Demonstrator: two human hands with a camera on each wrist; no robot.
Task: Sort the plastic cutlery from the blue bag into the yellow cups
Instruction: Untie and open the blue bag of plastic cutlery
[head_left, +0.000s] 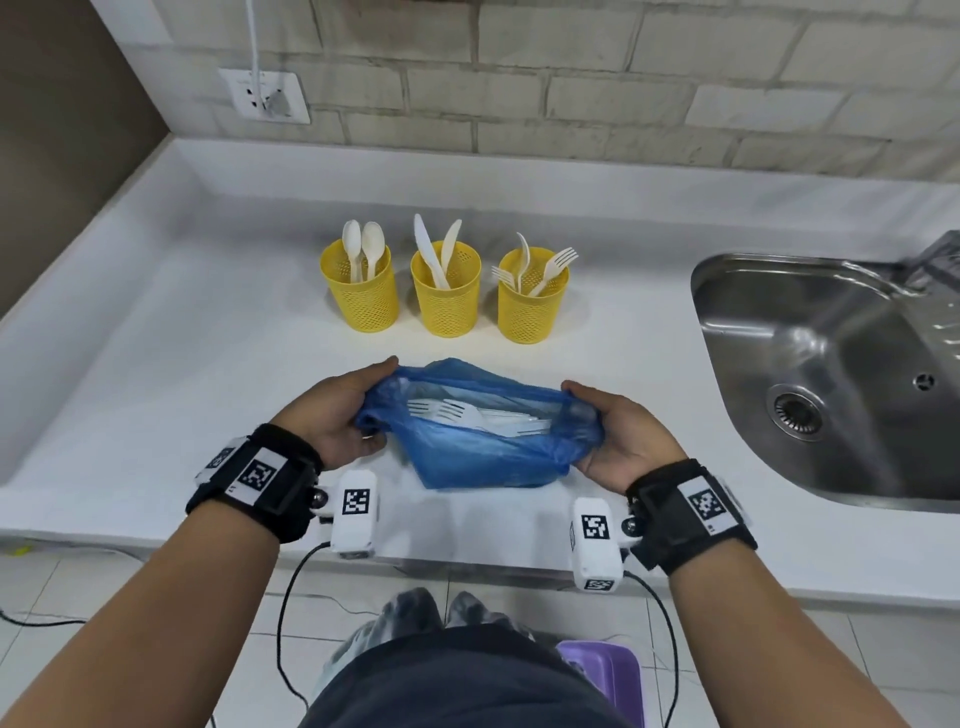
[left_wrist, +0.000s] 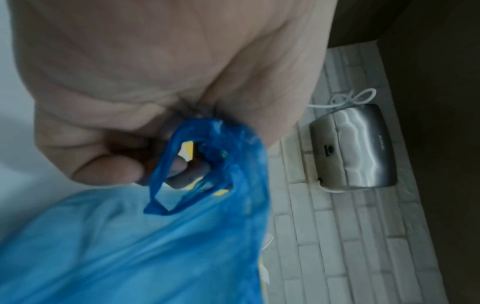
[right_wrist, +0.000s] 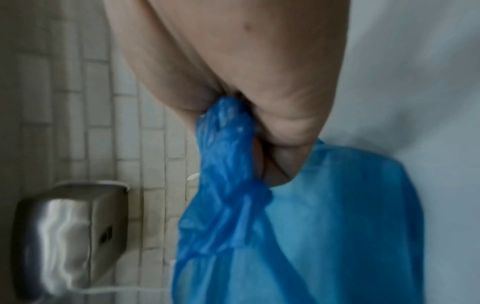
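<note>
A blue bag (head_left: 478, 447) of white cutlery (head_left: 467, 415) lies on the white counter (head_left: 156, 364), its mouth held apart by the left hand (head_left: 337, 410) and right hand (head_left: 618, 431), each gripping an edge. Behind stand three yellow cups (head_left: 444, 291), beside a steel sink (head_left: 831, 374).

Both hands out front, palms facing.
The left hand (head_left: 337, 410) and right hand (head_left: 618, 434) each have fingers curled, pinching.
</note>
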